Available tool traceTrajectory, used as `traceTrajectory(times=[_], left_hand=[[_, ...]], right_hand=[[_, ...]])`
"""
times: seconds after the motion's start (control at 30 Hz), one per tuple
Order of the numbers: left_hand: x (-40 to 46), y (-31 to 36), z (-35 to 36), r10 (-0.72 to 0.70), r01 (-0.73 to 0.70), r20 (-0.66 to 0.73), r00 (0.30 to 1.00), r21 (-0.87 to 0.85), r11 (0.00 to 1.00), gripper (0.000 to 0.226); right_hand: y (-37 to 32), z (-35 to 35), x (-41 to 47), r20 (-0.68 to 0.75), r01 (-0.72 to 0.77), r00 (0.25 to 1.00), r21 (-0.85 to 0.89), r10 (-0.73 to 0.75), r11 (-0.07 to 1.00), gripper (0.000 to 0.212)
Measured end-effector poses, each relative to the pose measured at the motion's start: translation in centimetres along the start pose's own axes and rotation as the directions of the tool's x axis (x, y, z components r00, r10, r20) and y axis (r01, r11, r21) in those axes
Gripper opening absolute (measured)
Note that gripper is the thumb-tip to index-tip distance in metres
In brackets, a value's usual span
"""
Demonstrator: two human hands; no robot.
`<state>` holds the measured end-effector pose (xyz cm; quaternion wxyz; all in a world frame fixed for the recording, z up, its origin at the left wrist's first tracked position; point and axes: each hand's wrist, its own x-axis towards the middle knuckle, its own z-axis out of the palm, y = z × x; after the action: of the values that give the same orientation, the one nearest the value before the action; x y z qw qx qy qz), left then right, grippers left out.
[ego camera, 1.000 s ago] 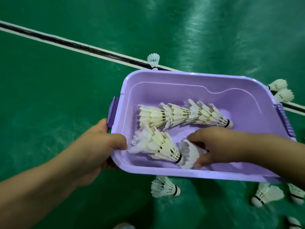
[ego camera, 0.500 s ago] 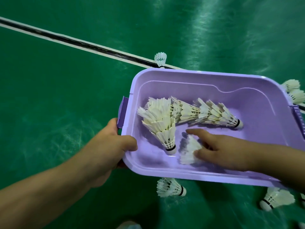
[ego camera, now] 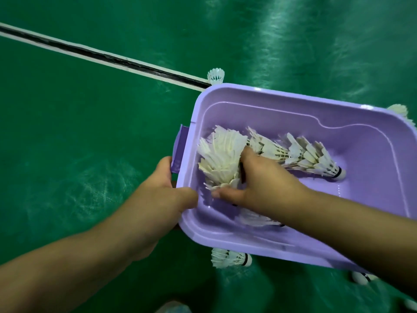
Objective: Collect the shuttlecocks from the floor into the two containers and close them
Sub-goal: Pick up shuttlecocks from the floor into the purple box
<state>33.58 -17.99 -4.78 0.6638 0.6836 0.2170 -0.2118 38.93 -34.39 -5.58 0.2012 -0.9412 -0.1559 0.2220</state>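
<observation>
A purple plastic container [ego camera: 266, 97] is held tilted above the green floor. My left hand [ego camera: 162, 199] grips its near-left rim, thumb inside the edge. My right hand [ego camera: 259, 181] is inside the container, closed around a stacked bunch of white shuttlecocks [ego camera: 222, 159] at the left end. A row of nested shuttlecocks [ego camera: 309, 157] lies across the middle, cork end to the right. One more shuttlecock [ego camera: 255, 219] lies partly hidden under my right wrist.
Loose shuttlecocks lie on the floor: one [ego camera: 230, 259] under the container's near edge, one [ego camera: 216, 75] behind its far-left corner, one [ego camera: 398, 109] at the far right, one [ego camera: 362, 277] at the lower right. A black-and-white court line [ego camera: 101, 56] runs diagonally.
My right hand moved left from the single shuttlecock near the front wall and closed around the stacked bunch. The view shifted, so the container sits further right in frame.
</observation>
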Motion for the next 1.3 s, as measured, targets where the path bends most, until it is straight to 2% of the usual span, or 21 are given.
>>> traceTrajectory(times=[0.13,0.3,0.4,0.5,0.57,0.6,0.63,0.7,0.73,0.77,0.8,0.83,0.87,0.9,0.93,1.0,1.1,1.13,1.2,1.27,1.3], left_hand=[[0.0,0.1,-0.5,-0.024,0.024,-0.006,1.0,-0.029,0.999,0.047],[0.7,-0.4,-1.2,-0.026,0.026,-0.003,1.0,-0.001,1.0,0.047],[1.0,-0.5,-0.8,-0.025,0.025,0.009,1.0,0.014,1.0,0.048],[1.3,-0.6,-1.1,-0.043,0.043,-0.015,0.999,-0.007,0.999,0.047],[1.6,-0.7,-2.1,-0.043,0.04,-0.067,0.997,-0.039,0.998,0.047],[1.8,-0.7,-2.8,-0.035,0.03,-0.109,0.993,-0.053,0.998,0.048],[2.0,-0.7,-3.5,-0.026,0.015,-0.16,0.987,-0.065,0.998,0.049],[2.4,-0.6,-5.2,0.004,-0.03,-0.262,0.965,-0.094,0.995,0.046],[2.6,-0.5,-5.8,0.022,-0.056,-0.303,0.953,-0.106,0.993,0.047],[2.9,-0.3,-6.6,0.046,-0.088,-0.342,0.939,-0.108,0.99,0.049],[3.1,-0.1,-7.2,0.074,-0.12,-0.373,0.925,-0.102,0.988,0.051],[3.4,0.1,-7.7,0.099,-0.146,-0.397,0.913,-0.091,0.985,0.054],[3.7,0.3,-8.0,0.12,-0.167,-0.418,0.901,-0.079,0.983,0.055],[3.9,0.5,-8.2,0.131,-0.181,-0.438,0.89,-0.073,0.981,0.055],[4.0,0.6,-8.3,0.133,-0.185,-0.448,0.884,-0.073,0.98,0.054],[4.0,0.5,-8.1,0.124,-0.178,-0.447,0.886,-0.082,0.981,0.051],[3.4,0.1,-7.2,0.106,-0.15,-0.397,0.912,-0.081,0.985,0.046],[3.2,-0.1,-6.8,0.103,-0.14,-0.375,0.921,-0.071,0.988,0.044],[2.9,-0.4,-6.2,0.098,-0.122,-0.339,0.936,-0.053,0.991,0.041],[2.6,-0.6,-5.7,0.09,-0.105,-0.32,0.943,-0.03,0.994,0.043],[2.5,-0.8,-5.4,0.085,-0.095,-0.307,0.948,-0.018,0.995,0.044]], right_hand=[[0.6,-0.9,0.2,0.069,0.103,0.994,-0.259,-0.088,0.96,0.046],[3.1,-1.7,0.1,0.309,0.223,0.947,-0.445,-0.085,0.867,0.068],[3.6,-0.9,0.1,0.274,0.23,0.956,-0.466,-0.107,0.855,0.061],[3.8,-0.7,0.3,0.247,0.192,0.966,-0.466,-0.081,0.864,0.076],[3.7,-1.2,0.2,0.127,0.167,0.984,-0.419,-0.124,0.893,0.072],[3.6,-1.6,0.0,-0.035,0.219,0.969,-0.353,-0.246,0.91,0.059],[3.6,-1.9,-0.4,-0.213,0.302,0.905,-0.289,-0.369,0.908,0.047],[3.3,-2.0,-1.9,-0.498,0.474,0.687,-0.245,-0.529,0.846,0.038],[3.0,-1.2,-2.9,-0.522,0.516,0.64,-0.252,-0.564,0.819,0.039],[2.7,0.3,-3.7,-0.479,0.552,0.632,-0.273,-0.609,0.788,0.038],[2.8,2.3,-4.4,-0.387,0.561,0.655,-0.326,-0.649,0.761,0.033],[3.6,4.8,-4.7,-0.252,0.53,0.731,-0.374,-0.634,0.761,0.028],[4.3,7.2,-4.8,-0.083,0.454,0.842,-0.425,-0.533,0.783,0.031],[5.3,9.5,-4.5,0.032,0.363,0.918,-0.47,-0.396,0.804,0.048],[6.4,11.3,-3.9,0.104,0.301,0.952,-0.467,-0.286,0.831,0.07],[7.8,14.0,-2.5,0.208,0.253,0.961,-0.4,-0.182,0.881,0.091],[5.5,12.9,-3.8,0.229,0.256,0.952,-0.229,-0.203,0.939,0.095],[5.1,12.0,-3.9,0.209,0.273,0.947,-0.127,-0.243,0.954,0.09],[4.4,7.6,-3.5,0.231,0.192,0.946,0.165,-0.227,0.967,0.077],[6.2,2.7,-2.9,0.021,0.122,0.991,0.219,-0.129,0.968,0.059],[6.6,0.0,-3.6,-0.081,0.157,0.986,0.16,-0.146,0.975,0.058]])
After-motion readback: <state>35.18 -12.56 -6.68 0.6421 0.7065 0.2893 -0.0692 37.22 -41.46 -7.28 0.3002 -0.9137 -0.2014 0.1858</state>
